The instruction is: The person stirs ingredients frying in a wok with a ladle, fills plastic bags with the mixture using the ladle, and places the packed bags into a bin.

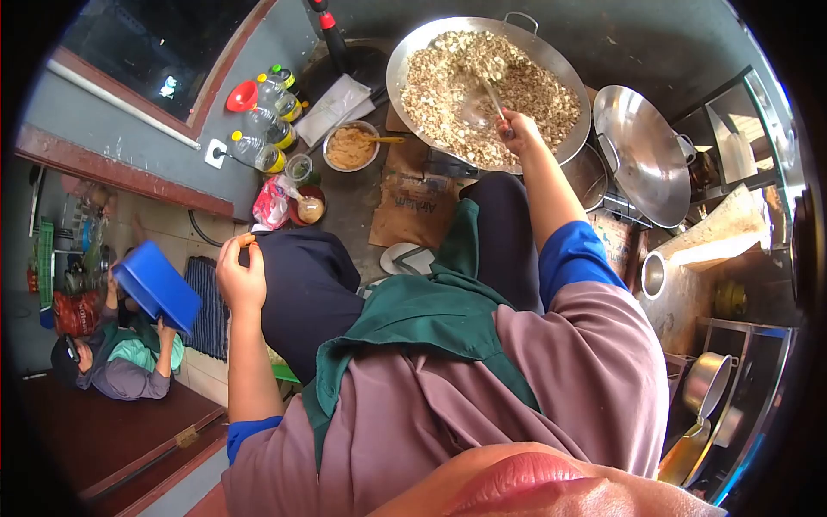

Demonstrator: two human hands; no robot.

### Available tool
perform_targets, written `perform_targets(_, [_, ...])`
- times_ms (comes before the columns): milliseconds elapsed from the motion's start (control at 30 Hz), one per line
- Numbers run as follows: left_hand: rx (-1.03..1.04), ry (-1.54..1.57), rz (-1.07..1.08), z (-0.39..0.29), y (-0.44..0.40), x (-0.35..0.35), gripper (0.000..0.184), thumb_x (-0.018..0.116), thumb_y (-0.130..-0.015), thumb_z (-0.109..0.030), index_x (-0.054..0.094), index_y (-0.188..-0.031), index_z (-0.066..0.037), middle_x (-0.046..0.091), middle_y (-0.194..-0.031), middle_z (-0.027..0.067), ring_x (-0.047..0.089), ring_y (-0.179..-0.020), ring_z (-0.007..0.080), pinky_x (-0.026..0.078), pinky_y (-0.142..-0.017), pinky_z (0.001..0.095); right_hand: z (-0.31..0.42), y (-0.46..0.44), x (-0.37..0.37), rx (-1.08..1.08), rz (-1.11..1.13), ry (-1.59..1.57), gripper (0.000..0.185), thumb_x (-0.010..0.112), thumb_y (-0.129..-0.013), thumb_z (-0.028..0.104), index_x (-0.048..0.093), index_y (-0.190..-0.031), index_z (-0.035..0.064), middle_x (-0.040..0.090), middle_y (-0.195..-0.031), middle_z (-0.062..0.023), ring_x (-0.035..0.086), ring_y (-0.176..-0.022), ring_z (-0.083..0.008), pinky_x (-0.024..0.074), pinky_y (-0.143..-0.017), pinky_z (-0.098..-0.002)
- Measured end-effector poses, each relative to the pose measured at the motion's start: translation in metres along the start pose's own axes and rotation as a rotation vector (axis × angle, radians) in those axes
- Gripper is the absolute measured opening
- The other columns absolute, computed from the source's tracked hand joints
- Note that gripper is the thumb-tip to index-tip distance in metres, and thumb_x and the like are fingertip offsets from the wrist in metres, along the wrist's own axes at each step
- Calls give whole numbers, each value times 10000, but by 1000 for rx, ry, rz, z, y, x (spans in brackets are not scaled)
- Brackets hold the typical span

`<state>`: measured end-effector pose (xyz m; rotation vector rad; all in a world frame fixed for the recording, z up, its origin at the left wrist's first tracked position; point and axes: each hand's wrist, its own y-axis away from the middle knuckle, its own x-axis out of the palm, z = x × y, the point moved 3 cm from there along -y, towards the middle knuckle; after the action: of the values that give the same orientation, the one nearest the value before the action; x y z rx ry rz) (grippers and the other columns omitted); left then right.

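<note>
Right hand (513,132) clenched round a spatula (494,96) in the wok (469,65) at twelve, left fingers (244,258) curled at nine, cardboard (413,196) on dark floor (366,185)

I observe these materials and finishes. The broad pan (566,67) is metal, smooth with a soft sheen; the chopped pieces (431,96) in it look dry and rough. The wok (639,142) beside it is glossier metal with bright reflections. I read the flattened carton (403,198) as matt brown cardboard. The bottles (257,151) are clear, shiny plastic; the funnel (242,96) is glossy red plastic. The blue container (157,283) appears smooth plastic. The green apron (422,319) and dark trousers (303,289) are matt, creased cloth.
</note>
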<state>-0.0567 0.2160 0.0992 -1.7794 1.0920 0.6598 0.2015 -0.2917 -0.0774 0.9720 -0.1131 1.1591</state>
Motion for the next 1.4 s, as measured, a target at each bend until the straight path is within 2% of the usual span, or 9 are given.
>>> perform_targets(233, [-18, 32, -2, 4, 2, -2, 125, 601, -767, -63, 620, -876, -5, 627, -892, 116, 603, -841, 297, 462, -769, 347, -27, 102, 2, -253, -58, 1180, 195, 591, -832, 155, 593, -969, 17, 589, -693, -119, 576, -549, -181, 462, -492, -315])
perform_targets(333, [-5, 35, -12, 4, 1, -2, 122, 605, -769, -69, 623, -870, -4, 631, -895, 113, 606, -847, 292, 464, -777, 343, -18, 138, 4, -790, -86, 1557, 308, 607, -799, 169, 592, -1080, 45, 648, -815, -182, 647, -704, -282, 499, -652, -387])
perform_targets(367, [-1, 35, -16, 5, 2, -2, 121, 605, -771, -71, 625, -870, -3, 633, -896, 113, 607, -849, 291, 464, -779, 343, -8, 149, 7, -708, -90, 1549, 384, 608, -781, 167, 579, -1151, 70, 649, -924, -200, 632, -860, -349, 474, -795, -412])
perform_targets(633, [-16, 63, -29, 4, 6, -3, 123, 606, -778, -76, 632, -872, -1, 640, -908, 115, 611, -860, 290, 467, -794, 347, 26, 90, 10, -451, -506, 1938, 309, 503, -795, 122, 628, -1060, 22, 641, -1022, -195, 618, -982, -337, 499, -840, -411])
perform_targets(833, [-24, 84, -15, 4, 5, 0, 143, 598, -788, -92, 626, -896, -2, 636, -910, 110, 609, -859, 288, 466, -790, 345, -12, 106, -1, -424, -289, 2142, 291, 406, -898, 128, 575, -1104, 13, 618, -1083, -185, 598, -1014, -331, 491, -857, -418])
perform_targets(1100, [57, 69, 25, -7, -9, 18, 118, 609, -793, -122, 623, -861, -28, 634, -889, 122, 607, -850, 300, 465, -777, 357, 41, 247, 1, -383, -182, 2350, 192, 565, -775, 114, 681, -917, 57, 658, -972, -151, 637, -922, -286, 516, -768, -387])
perform_targets(1167, [86, 76, 54, -3, -17, 32, 139, 630, -785, -156, 622, -837, -28, 636, -842, 133, 611, -827, 310, 470, -763, 362, 52, 243, -19, -286, -138, 2296, 332, 581, -734, 133, 627, -1063, 113, 656, -940, -145, 617, -927, -310, 483, -800, -411])
perform_targets(1233, [95, 64, 143, 8, -31, 54, 182, 656, -771, -183, 618, -795, -7, 629, -747, 139, 605, -708, 279, 471, -699, 369, 42, 239, -31, -150, -80, 2175, 305, 594, -701, 104, 641, -1001, 82, 651, -938, -164, 619, -919, -319, 492, -768, -418])
perform_targets(1400, [80, -59, 592, -8, -79, 104, 261, 712, -745, -219, 620, -723, 25, 576, -593, 129, 502, -558, 182, 430, -581, 348, -12, 258, -21, -429, -85, 2109, 199, 528, -762, 110, 676, -869, 30, 667, -931, -163, 652, -874, -286, 521, -746, -400])
